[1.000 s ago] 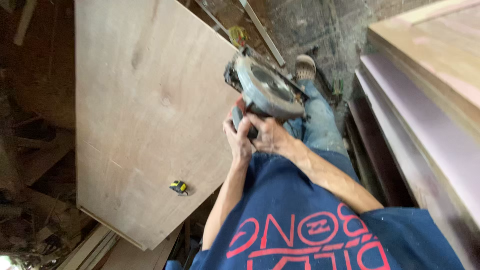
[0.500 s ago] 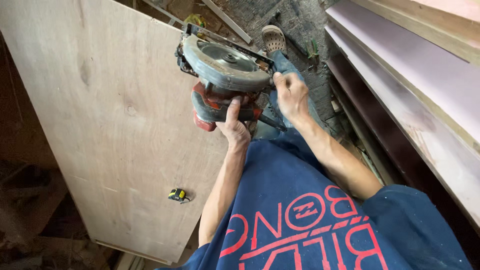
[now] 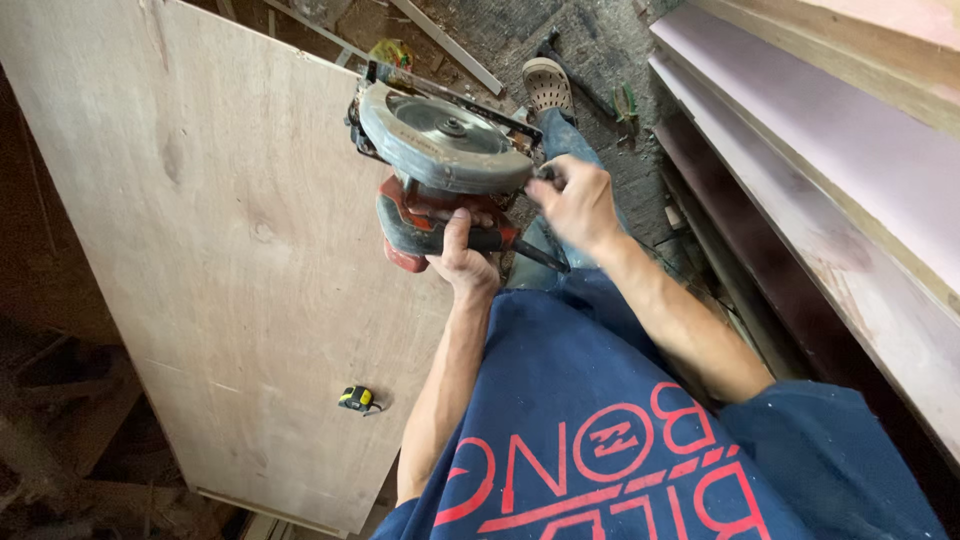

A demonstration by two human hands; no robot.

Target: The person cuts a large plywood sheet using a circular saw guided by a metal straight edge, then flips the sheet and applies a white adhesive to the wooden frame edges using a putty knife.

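Note:
I hold a circular saw (image 3: 440,160) with a grey blade guard and a red and grey body, lifted in front of my chest. My left hand (image 3: 462,262) grips its handle from below. My right hand (image 3: 575,200) is closed at the saw's right side, by the guard and the black cord. The saw hangs over the right edge of a large plywood sheet (image 3: 200,250). A small yellow and black tape measure (image 3: 356,399) lies on the sheet near its lower end.
Stacked boards and pinkish panels (image 3: 830,150) run along the right. My foot in a grey clog (image 3: 548,85) stands on a rough, littered floor beyond the saw. Dark timber scraps (image 3: 60,430) lie to the left of the sheet.
The saw has come up and closer to me. My right hand moved off the handle to the saw's right side. The view tilted down and to the left.

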